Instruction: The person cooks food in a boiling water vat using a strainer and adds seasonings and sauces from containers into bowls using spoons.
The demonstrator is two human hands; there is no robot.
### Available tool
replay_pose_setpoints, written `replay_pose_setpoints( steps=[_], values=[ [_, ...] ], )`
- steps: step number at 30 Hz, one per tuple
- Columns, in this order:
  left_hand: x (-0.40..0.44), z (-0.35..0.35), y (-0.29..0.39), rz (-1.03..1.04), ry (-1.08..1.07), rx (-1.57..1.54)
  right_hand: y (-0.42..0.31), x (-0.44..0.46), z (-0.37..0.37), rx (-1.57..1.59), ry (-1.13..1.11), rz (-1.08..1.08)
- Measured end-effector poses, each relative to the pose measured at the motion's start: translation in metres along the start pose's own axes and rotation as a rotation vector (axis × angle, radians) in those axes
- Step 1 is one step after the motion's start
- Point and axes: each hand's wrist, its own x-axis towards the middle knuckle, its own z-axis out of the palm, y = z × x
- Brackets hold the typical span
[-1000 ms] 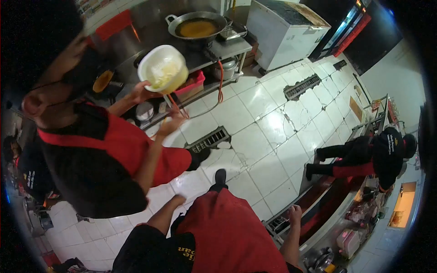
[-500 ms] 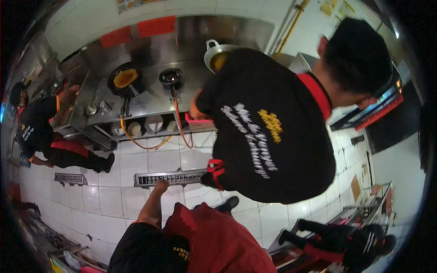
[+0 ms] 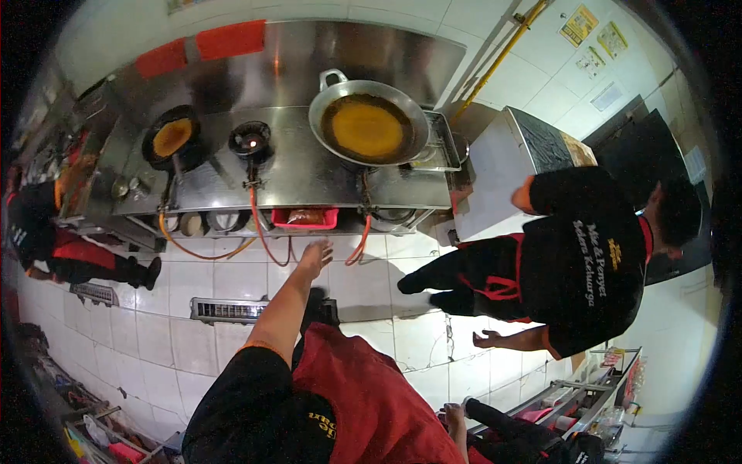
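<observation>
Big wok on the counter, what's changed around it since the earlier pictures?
The co-worker who partly hid the wok has moved right, clear of it. Your left hand has reached farther forward, toward the counter, fingers spread, empty. The wok stayed where it was.

I hold my left hand open, extended toward the pink tray under the steel counter; a large wok stands right, a dark pan left.

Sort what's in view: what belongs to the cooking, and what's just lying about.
Likely in use:
- large wok of amber liquid
- dark pan
- glowing burner

Probably just lying about:
- red cloths above the counter
- small metal container
</observation>
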Motion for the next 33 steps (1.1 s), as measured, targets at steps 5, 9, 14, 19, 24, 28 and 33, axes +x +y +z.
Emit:
replay_pose_setpoints(
  steps=[5,9,14,19,24,28,33],
  values=[
    [0.156,0.048,0.002,-0.098,-0.003,-0.219,-0.070,-0.049,0.006,0.527,0.158,0.247],
    [0.211,0.070,-0.011,-0.214,0.105,-0.134,-0.037,-0.070,0.042,0.828,-0.089,0.612],
    [0.225,0.073,-0.006,-0.344,-0.013,0.100,-0.094,-0.131,0.086,0.727,0.019,0.728],
    [0.197,0.061,0.007,-0.481,-0.044,-0.056,-0.223,-0.199,0.098,0.858,0.280,0.405],
    [0.172,0.038,0.017,-0.373,-0.141,0.726,-0.153,-0.164,0.140,0.785,0.092,0.601],
    [0.175,-0.031,0.002,-0.122,-0.379,1.930,-0.115,-0.141,0.151,0.683,0.059,0.545],
    [0.102,-0.041,0.018,-0.081,-0.318,1.626,-0.094,-0.133,0.174,0.780,0.095,0.466]
  ],
)
